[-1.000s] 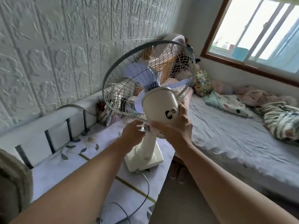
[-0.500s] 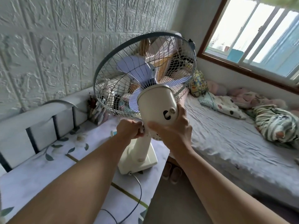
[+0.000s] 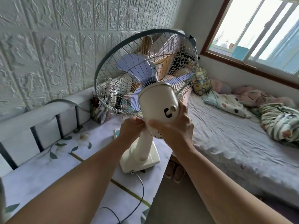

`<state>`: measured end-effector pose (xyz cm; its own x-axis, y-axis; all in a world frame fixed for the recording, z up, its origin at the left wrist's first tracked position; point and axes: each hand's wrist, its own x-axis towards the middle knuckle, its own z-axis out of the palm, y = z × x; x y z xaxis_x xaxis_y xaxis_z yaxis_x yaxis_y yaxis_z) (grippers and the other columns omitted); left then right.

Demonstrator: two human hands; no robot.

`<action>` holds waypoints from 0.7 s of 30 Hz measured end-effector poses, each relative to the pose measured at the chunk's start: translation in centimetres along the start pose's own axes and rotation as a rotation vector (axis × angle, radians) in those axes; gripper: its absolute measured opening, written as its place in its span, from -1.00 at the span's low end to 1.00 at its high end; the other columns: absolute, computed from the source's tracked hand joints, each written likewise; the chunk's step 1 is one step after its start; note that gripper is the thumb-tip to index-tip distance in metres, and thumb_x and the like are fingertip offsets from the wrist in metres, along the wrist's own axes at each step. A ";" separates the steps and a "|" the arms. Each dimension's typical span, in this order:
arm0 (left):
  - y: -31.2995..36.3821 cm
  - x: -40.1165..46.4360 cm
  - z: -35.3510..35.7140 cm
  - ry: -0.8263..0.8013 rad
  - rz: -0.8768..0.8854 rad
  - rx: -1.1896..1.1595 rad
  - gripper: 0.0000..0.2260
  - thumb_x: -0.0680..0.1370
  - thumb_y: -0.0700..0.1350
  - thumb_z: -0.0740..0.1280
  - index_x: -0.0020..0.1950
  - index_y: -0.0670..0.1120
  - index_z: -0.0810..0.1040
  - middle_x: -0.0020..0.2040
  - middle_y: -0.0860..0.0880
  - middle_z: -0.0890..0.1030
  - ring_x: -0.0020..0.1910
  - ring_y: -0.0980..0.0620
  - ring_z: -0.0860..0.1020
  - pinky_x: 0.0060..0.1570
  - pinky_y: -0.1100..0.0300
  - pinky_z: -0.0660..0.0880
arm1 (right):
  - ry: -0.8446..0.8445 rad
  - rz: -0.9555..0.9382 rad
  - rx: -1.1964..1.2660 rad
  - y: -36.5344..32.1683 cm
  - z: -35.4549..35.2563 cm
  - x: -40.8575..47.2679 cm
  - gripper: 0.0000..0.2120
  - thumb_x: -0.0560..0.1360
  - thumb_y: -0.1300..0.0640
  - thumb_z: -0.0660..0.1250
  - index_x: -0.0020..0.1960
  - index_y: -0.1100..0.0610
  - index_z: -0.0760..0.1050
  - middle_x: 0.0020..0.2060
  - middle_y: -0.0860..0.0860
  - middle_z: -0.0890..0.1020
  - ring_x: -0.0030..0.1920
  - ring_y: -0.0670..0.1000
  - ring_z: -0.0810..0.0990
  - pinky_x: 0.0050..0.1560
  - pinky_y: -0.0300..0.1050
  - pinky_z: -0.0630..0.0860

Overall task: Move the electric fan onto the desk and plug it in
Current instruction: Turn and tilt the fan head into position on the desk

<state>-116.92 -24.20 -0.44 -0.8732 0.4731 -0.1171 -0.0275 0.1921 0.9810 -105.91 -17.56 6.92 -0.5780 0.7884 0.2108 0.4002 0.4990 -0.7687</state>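
We see the fan (image 3: pixel 152 102) already standing on the bench (image 3: pixel 48 167) near its right edge, left hand (image 3: pixel 131 129) clenched at the neck, right hand (image 3: pixel 175 126) grasping the motor housing, cord (image 3: pixel 140 191) trailing loose, so step 2, plugging in, looks undone.

A bed (image 3: pixel 226 143) with crumpled blankets (image 3: pixel 278 120) lies at three o'clock; a window (image 3: pixel 258 34) at two; slippers (image 3: pixel 175 172) on the floor at five.
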 end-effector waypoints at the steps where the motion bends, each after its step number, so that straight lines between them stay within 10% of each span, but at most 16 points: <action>1: 0.0 0.1 0.1 0.003 0.017 0.016 -0.90 0.43 -0.14 0.37 -0.28 -0.06 0.51 -0.30 -0.08 0.59 -0.34 -0.01 0.52 -0.17 0.08 0.57 | 0.000 0.003 0.004 0.0 -0.1 0.0 -0.10 0.10 -0.14 0.52 0.37 -0.11 0.24 0.06 -0.03 0.53 0.08 0.05 0.50 0.03 -0.07 0.49; 8: -0.1 2.0 0.4 0.016 -0.208 -0.166 -0.86 0.56 -0.24 0.25 -0.18 -0.13 0.36 -0.39 -0.11 0.52 -0.59 0.05 0.45 -0.63 0.38 0.37 | -0.027 0.016 0.017 -0.2 -0.4 0.2 -0.08 0.12 -0.14 0.53 0.40 -0.12 0.22 0.07 -0.02 0.51 0.03 0.04 0.47 -0.05 -0.14 0.39; 16: -1.5 0.7 -0.6 0.002 0.066 0.113 -0.85 0.42 -0.17 0.43 -0.03 -0.12 0.58 -0.20 -0.02 0.64 -0.23 0.02 0.57 -0.07 0.14 0.53 | -0.015 0.026 0.032 -0.5 -0.3 0.1 -0.17 0.13 -0.11 0.53 0.34 -0.13 0.28 0.03 -0.05 0.53 -0.01 0.01 0.46 -0.06 -0.14 0.40; 21: -1.1 1.1 0.2 -0.012 -0.087 -0.085 -0.94 0.52 -0.26 0.28 -0.15 -0.18 0.50 -0.36 -0.10 0.56 -0.47 0.01 0.46 -0.39 0.19 0.46 | -0.010 0.012 0.010 -0.4 -0.3 0.2 -0.14 0.12 -0.12 0.53 0.35 -0.12 0.25 0.05 -0.03 0.52 0.05 0.04 0.49 -0.05 -0.12 0.44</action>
<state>-117.77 -23.68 -1.64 -0.8599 0.4680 -0.2040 -0.1450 0.1594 0.9765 -105.92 -17.49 7.46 -0.5807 0.7902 0.1956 0.4000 0.4862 -0.7769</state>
